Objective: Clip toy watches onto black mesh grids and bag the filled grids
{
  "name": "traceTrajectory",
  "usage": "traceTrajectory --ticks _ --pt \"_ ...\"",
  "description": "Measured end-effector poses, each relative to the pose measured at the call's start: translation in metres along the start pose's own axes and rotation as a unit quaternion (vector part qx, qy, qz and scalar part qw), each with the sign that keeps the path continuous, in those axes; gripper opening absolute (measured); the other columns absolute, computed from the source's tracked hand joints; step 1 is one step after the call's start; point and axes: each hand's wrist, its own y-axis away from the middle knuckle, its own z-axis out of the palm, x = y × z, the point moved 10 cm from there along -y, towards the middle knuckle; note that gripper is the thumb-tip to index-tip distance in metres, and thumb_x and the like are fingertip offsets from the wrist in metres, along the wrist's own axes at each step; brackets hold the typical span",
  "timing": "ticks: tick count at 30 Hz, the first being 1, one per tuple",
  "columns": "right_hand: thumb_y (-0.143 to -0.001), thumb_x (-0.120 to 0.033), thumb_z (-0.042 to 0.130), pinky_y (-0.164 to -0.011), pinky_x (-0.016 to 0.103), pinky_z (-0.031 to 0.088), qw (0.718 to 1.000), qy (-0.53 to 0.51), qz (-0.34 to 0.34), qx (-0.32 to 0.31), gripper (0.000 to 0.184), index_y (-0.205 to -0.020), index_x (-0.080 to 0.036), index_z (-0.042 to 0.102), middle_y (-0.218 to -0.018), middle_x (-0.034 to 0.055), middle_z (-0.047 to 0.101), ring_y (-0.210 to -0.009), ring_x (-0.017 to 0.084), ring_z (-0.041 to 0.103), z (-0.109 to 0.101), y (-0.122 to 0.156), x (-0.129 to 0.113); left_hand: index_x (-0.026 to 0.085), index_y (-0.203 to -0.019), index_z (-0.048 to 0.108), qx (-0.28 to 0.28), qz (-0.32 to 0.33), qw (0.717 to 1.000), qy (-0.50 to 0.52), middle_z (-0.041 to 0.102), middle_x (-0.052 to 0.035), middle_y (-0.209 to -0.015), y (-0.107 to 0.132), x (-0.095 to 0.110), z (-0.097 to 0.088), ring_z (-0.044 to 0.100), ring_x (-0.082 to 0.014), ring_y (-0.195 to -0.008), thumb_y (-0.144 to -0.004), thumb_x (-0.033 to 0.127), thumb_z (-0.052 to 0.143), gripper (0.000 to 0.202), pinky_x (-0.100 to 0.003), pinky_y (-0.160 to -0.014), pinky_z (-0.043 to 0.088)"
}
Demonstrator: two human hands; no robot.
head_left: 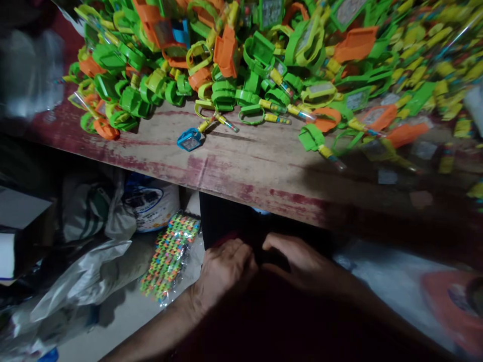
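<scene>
My left hand (228, 266) is low in front of my dark clothing, below the table's front edge. Its fingers are curled closed, and whatever may be inside them is hidden. Beside it, my right hand (298, 259) is half curved, with thumb and forefinger apart and nothing visible between them. Nearest on the tabletop lie a blue toy watch (189, 140) and a green toy watch (311, 138), each with a small tube of coloured beads or candies. Behind them spreads a big heap of green, orange and yellow toy watches (222, 95).
Worn red paint marks the wooden table (241, 166). Many loose yellow-labelled tubes (426, 55) are piled at the right. On the floor at left are a printed sack (153, 203), a clear bag of colourful pieces (171, 256) and a box (22, 226). A reddish object (449, 306) is lower right.
</scene>
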Motion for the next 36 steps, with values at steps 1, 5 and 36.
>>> traceTrajectory --ticks 1,5,36 --pt "-0.089 -0.027 0.051 -0.075 0.031 0.046 1.000 0.016 -0.011 0.003 0.014 -0.100 -0.019 0.053 -0.094 0.0051 0.063 -0.082 0.018 0.059 0.002 -0.002 -0.002 0.018 -0.072 0.058 -0.009 0.006 1.000 0.003 0.063 0.0002 -0.062 -0.002 0.000 0.002 0.062 -0.0120 -0.057 -0.090 0.014 0.042 0.025 -0.021 -0.055 0.044" --pt "-0.085 -0.019 0.047 -0.068 0.029 0.045 0.995 0.089 -0.037 0.008 0.010 -0.092 -0.019 0.053 -0.091 0.0054 0.061 -0.076 0.017 0.057 0.010 -0.010 -0.007 0.019 -0.070 0.057 -0.080 0.028 0.996 0.015 0.061 0.0016 -0.060 -0.011 0.003 0.012 0.059 -0.0115 -0.050 -0.090 0.014 0.040 0.027 -0.023 -0.046 0.038" --pt "-0.091 -0.021 0.041 -0.054 0.025 0.033 0.990 0.010 0.014 0.142 0.030 -0.067 -0.018 0.061 -0.063 0.0011 0.055 -0.057 0.012 0.050 -0.012 0.001 -0.004 0.021 -0.096 0.075 -0.276 -0.208 0.908 0.239 0.076 -0.0018 -0.091 0.000 -0.028 0.044 0.070 -0.0138 -0.083 -0.085 0.013 0.060 0.021 -0.020 -0.072 0.048"
